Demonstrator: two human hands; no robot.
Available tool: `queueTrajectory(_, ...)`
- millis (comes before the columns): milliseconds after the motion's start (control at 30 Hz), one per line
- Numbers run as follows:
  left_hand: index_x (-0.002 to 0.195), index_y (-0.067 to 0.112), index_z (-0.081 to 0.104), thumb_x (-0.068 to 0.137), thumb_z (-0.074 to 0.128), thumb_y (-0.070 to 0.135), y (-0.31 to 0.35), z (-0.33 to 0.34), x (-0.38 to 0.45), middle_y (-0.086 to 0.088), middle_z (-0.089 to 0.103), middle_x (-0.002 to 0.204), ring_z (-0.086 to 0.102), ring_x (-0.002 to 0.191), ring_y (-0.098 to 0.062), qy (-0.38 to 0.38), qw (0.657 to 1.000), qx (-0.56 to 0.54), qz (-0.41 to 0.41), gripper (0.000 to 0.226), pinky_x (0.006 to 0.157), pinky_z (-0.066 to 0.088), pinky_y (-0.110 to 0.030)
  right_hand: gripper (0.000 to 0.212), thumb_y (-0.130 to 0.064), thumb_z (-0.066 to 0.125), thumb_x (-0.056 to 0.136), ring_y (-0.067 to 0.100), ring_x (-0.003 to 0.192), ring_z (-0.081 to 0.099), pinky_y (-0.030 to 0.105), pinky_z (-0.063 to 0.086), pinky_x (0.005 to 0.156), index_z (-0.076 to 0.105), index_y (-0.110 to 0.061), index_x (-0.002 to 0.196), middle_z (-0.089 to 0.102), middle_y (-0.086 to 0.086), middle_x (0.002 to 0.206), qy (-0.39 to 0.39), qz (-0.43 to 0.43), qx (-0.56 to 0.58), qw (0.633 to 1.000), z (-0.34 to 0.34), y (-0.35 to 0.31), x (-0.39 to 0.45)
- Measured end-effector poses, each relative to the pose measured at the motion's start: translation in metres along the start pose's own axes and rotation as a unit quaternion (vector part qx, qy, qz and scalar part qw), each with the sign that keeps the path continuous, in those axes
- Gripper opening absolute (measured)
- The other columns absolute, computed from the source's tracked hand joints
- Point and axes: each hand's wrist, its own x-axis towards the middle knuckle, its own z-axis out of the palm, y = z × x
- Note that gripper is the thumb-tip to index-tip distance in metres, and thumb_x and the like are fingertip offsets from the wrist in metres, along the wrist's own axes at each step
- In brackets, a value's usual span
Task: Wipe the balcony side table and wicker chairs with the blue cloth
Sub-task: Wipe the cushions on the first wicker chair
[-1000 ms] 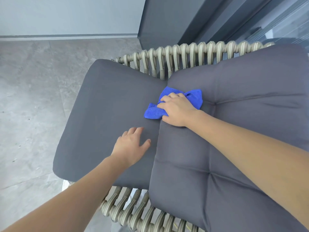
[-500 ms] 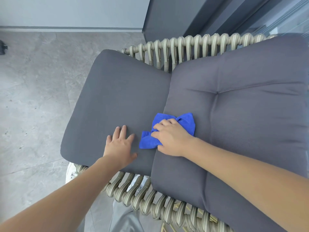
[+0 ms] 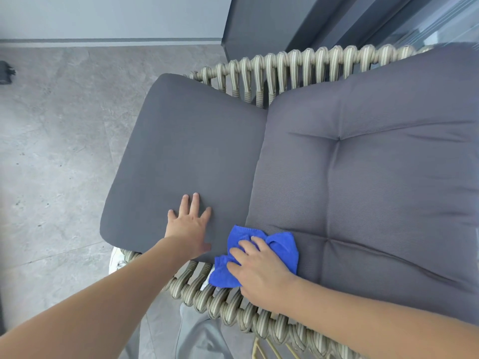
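The wicker chair (image 3: 285,66) fills most of what you see, its woven rim curving along the far side and again along the near edge below your arms. Two grey cushions lie on it: the flat seat cushion (image 3: 186,156) to the left and the tufted back cushion (image 3: 375,177) to the right, meeting along a seam that runs from far to near through the middle of the scene. That seam is the line your next stroke turns on.

Your left hand (image 3: 190,226) lies flat on the near part of the seat cushion, fingers straight and spread, pressing the fabric and gripping nothing. Your right hand (image 3: 259,270) is just beside it, to the right, palm down on the blue cloth (image 3: 282,246) with the fingers bent over its bunched folds. The two hands are close but not touching.

The cloth sits at the near end of the seam, partly on the back cushion and partly hanging over the woven rim. From here nearly all of both cushions lies away from you, so I judge the next pass must run outward along the seam's long axis or sideways across a cushion. Your right hand carries the cloth, so it leads.
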Motion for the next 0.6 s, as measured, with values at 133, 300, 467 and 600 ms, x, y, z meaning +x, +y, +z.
queueTrajectory(133,0.164,0.030,0.001,0.088,0.063,0.065,-0.003,0.003,0.002,-0.013,-0.021,0.169,-0.013,0.157,-0.037,0.002,1.000,0.020,0.007,0.104,0.122,0.024,-0.051,0.031,-0.022,0.075,0.071,0.026,0.089,0.056,0.040,0.048,0.080,0.068,-0.026,0.101,0.063,0.000,0.102,0.051,-0.026,-0.010,0.998,-0.008,0.007,0.002)
queueTrajectory(300,0.163,0.030,0.004,0.088,0.061,0.066,-0.003,0.004,0.004,-0.015,-0.016,0.169,-0.007,0.157,-0.038,0.016,0.999,0.048,0.011,0.101,0.117,0.030,-0.047,0.030,-0.015,0.063,0.080,0.026,0.093,0.056,0.039,0.045,0.074,0.066,-0.027,0.107,0.063,-0.002,0.108,0.142,0.031,-0.027,0.989,-0.057,0.070,0.021)
queueTrajectory(467,0.153,0.028,0.016,0.088,0.069,0.050,-0.002,0.005,0.012,-0.018,0.003,0.159,0.020,0.142,-0.038,0.064,0.992,0.110,0.003,0.087,0.096,0.041,-0.038,0.037,-0.016,0.063,0.088,0.034,0.107,0.057,0.047,0.046,0.088,0.069,-0.022,0.124,0.063,0.003,0.124,0.186,0.104,-0.045,0.976,-0.122,0.168,0.042)
queueTrajectory(600,0.157,0.025,0.003,0.093,0.065,0.050,-0.003,0.016,0.015,-0.024,-0.003,0.160,0.014,0.146,-0.044,0.074,0.983,0.165,0.010,0.092,0.100,0.039,-0.041,0.040,-0.022,0.058,0.096,0.037,0.121,0.049,0.051,0.040,0.100,0.064,-0.022,0.135,0.058,0.007,0.135,0.199,0.186,-0.071,0.960,-0.173,0.238,0.053)
